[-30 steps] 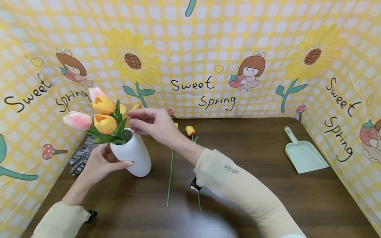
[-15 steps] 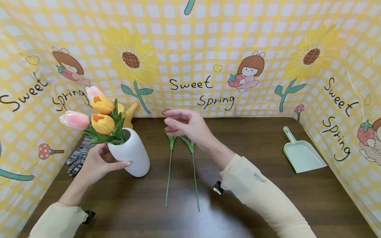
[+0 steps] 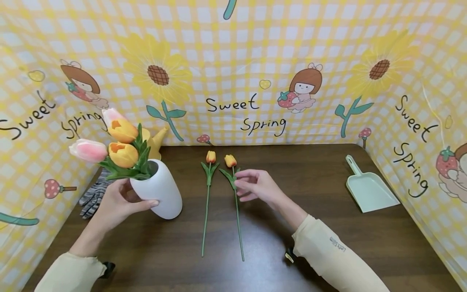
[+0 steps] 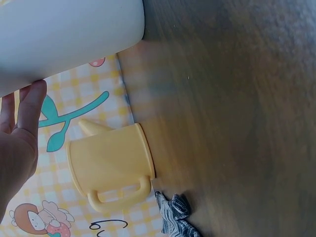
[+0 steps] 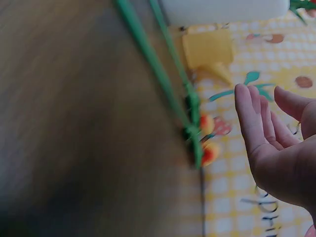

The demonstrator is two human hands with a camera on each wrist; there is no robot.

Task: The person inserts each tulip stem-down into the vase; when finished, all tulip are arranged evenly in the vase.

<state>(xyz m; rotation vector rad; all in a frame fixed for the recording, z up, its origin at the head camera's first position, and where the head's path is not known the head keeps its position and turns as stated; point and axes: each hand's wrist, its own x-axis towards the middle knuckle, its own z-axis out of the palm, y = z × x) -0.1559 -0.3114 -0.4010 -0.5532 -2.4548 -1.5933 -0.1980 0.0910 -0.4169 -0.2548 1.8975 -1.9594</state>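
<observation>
the right hand (image 3: 260, 187), fingers loosely apart and empty, is nearer to the right orange tulip (image 3: 237, 209), lying on the table (image 3: 310, 178) at its left (flower head farther, stem end nearer); the left hand (image 3: 118, 202) grips the white vase (image 3: 162, 194).

The left hand (image 3: 117, 205) and right hand (image 3: 262, 187) are bare; the cream left sleeve (image 3: 69, 272) and matching right sleeve (image 3: 333, 261) are softly wrinkled and reach towards the wrists. Small dark lettering (image 3: 337, 244) runs along the right one. A small black device (image 3: 108, 269) shows at the left sleeve's end, and a second device (image 3: 289, 255), black with a pale patch, at the right's.
</observation>
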